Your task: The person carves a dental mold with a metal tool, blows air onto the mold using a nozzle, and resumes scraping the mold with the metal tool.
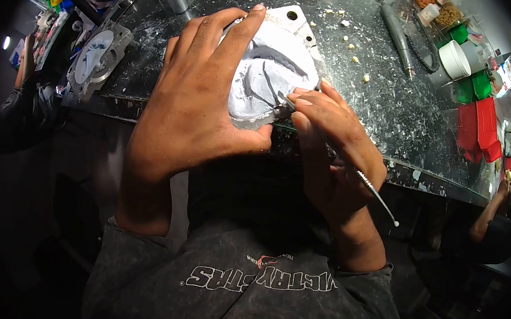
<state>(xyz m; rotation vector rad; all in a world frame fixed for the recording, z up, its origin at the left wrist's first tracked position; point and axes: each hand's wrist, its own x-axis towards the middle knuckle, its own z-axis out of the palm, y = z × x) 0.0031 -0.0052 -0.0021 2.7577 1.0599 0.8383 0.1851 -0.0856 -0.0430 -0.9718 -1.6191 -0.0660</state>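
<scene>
My left hand (pixel 198 90) is wrapped round a metal dental flask (pixel 303 29) filled with white plaster, its fingers over the far rim and its thumb along the near edge. The plaster mould (pixel 258 77) has a curved arch-shaped groove and dark lines on its face. In a pen-like pinch, my right hand (pixel 343 139) holds a thin metal dental carving tool (pixel 376 194). The tool's working tip meets the near right edge of the plaster, partly hidden by the fingers. Its other end, with a small pale knob, sticks out toward my body.
Another plaster-filled flask part (pixel 94 56) lies at the left bench edge. A metal cylinder (pixel 176 0) stands behind my left hand. Rightward are small cream-coloured bits (pixel 366 78), a corded handpiece (pixel 397 42), a white tub (pixel 454 59) and red bins (pixel 479 131). Other people's arms show at both sides.
</scene>
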